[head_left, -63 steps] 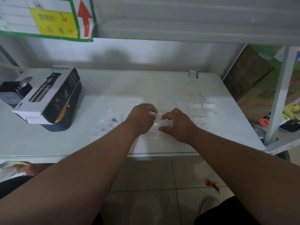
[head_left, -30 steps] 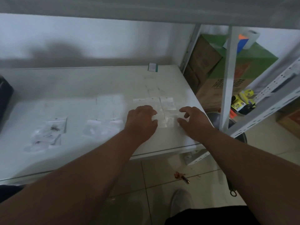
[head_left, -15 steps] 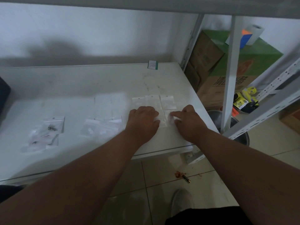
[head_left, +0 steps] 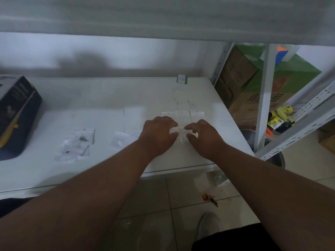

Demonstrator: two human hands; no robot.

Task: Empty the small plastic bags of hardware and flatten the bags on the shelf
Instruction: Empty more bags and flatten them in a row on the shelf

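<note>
Hands meet over the right part of the white shelf (head_left: 108,98): the left hand (head_left: 157,133) and right hand (head_left: 203,134) both pinch one small clear bag (head_left: 179,132) between curled fingers, just above the surface. Flattened bags (head_left: 183,115) lie in a row just beyond. Bags with hardware (head_left: 78,144) sit well left, near a dark box (head_left: 16,113).

Single view only — head-worn wide-angle camera, above and in front of white shelf (head_left: 108,98), facing forward and steeply down. Close range: both forearms enter from near edge, hands (head_left: 183,134) mid-frame over shelf. Upper shelf board (head_left: 163,17) spans top edge — floor tiles (head_left: 181,205) fill near foreground.
</note>
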